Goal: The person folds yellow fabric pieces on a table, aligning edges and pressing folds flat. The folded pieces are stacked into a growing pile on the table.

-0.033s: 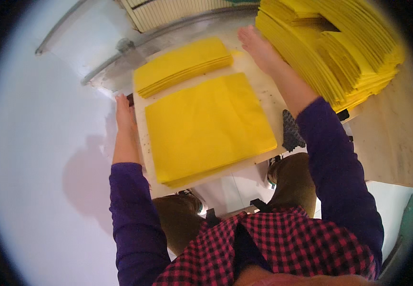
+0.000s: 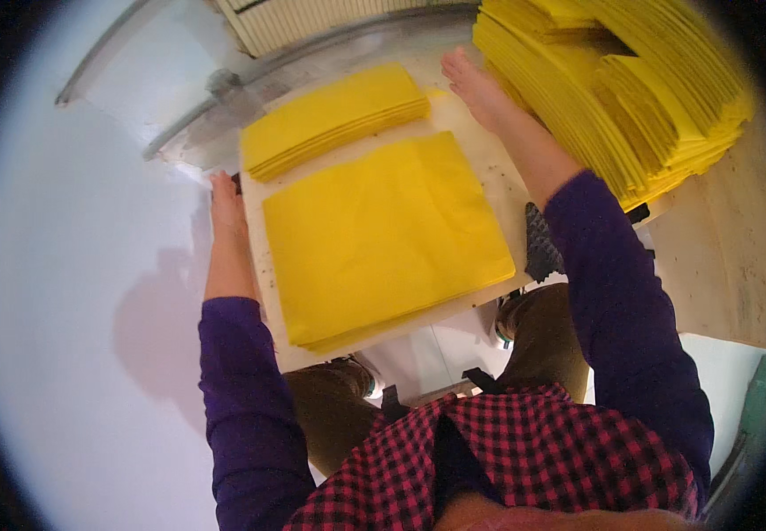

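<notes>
A flat stack of large yellow sheets (image 2: 383, 239), looking like felt or nonwoven cloth, lies in front of me on a pale board (image 2: 511, 190). Beyond it is a narrower stack of folded yellow pieces (image 2: 334, 115). My right hand (image 2: 476, 88) rests on the board to the right of the narrower stack, fingers stretched forward and holding nothing. It is beside a tall pile of yellow pieces (image 2: 569, 106). My left hand (image 2: 226, 208) is at the board's left edge, its fingers extended forward. A small dark thing shows by its fingertips; part of this hand is hidden.
A dark grey textured cloth or glove (image 2: 542, 243) hangs at the board's right edge, beside my right forearm. A wooden surface (image 2: 715, 265) extends to the right, under the tall pile. A ribbed cream panel (image 2: 321, 26) stands at the back. My knees are beneath the board.
</notes>
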`<action>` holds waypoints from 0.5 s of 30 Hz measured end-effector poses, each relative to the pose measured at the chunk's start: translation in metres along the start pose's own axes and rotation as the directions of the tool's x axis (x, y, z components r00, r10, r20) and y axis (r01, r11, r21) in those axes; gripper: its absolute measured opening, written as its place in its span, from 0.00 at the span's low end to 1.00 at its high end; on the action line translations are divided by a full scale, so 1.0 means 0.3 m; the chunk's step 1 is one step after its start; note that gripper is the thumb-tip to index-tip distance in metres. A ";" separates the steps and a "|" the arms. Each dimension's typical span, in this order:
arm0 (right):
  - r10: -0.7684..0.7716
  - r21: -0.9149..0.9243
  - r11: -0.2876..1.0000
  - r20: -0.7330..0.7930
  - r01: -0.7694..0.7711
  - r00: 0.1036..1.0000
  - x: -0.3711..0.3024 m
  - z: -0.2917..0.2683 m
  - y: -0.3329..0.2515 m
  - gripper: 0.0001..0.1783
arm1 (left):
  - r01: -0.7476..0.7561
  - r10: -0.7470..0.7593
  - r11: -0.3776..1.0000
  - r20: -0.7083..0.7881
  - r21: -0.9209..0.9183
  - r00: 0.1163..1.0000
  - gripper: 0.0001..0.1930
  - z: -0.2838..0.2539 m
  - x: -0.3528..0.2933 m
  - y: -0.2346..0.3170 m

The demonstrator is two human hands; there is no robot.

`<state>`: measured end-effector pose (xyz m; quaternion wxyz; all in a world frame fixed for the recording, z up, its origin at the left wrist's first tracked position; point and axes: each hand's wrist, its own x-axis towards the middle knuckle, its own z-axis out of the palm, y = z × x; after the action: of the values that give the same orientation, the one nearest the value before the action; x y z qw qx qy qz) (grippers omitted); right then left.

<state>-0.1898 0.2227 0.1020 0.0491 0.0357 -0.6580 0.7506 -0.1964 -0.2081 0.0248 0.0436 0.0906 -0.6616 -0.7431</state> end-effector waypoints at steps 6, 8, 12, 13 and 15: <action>0.158 -0.039 0.986 -0.079 -0.162 0.984 0.205 -0.069 0.283 0.47 | 0.068 -0.068 0.997 0.019 0.021 0.998 0.41 0.025 0.257 -0.113; 0.183 -0.047 0.981 -0.105 -0.189 0.977 0.237 -0.034 0.306 0.47 | 0.064 -0.065 0.997 0.021 0.039 0.998 0.41 0.039 0.295 -0.118; 0.228 0.131 0.966 -0.043 -0.221 0.973 0.240 0.029 0.327 0.41 | 0.038 -0.029 0.990 0.066 -0.139 0.997 0.31 0.066 0.304 -0.131; 0.237 0.132 0.966 -0.111 -0.222 0.965 0.237 0.039 0.327 0.36 | 0.042 -0.036 0.990 0.049 -0.133 0.998 0.30 0.068 0.298 -0.133; 0.230 0.110 0.970 -0.123 -0.217 0.965 0.219 0.041 0.327 0.31 | 0.042 -0.040 0.992 0.016 -0.118 0.999 0.29 0.074 0.282 -0.135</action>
<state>-0.2669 0.1995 0.0148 0.0065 -0.0875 -0.6163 0.7826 -0.2814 -0.1971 -0.0195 0.0290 0.0963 -0.6149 -0.7822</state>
